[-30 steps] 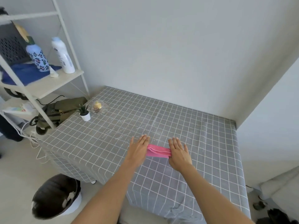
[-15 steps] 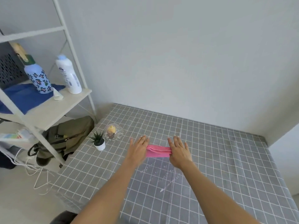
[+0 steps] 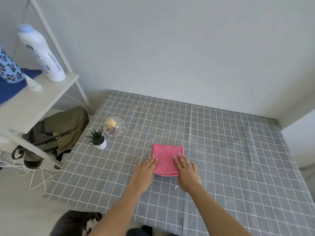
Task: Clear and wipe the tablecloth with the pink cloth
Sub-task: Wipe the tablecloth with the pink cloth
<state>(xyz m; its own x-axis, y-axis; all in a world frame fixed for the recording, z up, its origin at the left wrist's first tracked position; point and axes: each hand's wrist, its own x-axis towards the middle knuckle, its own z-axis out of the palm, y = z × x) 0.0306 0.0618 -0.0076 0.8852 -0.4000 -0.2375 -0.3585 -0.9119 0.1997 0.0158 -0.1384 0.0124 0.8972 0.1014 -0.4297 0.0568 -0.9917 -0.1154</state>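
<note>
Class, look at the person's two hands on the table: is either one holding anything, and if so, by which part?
Nothing is gripped. Both hands lie flat: the left hand touches the pink cloth at its left edge, the right hand presses its right near corner.

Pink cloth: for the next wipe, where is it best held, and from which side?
Probably the near folded edge of the pink cloth, approached from above on the person's side. It lies flat and square, so flat fingers of the left hand and right hand can press and slide it.

Soft, even daylight, faint shadows, slight overall blur, wide-angle bowing at the edges.
</note>
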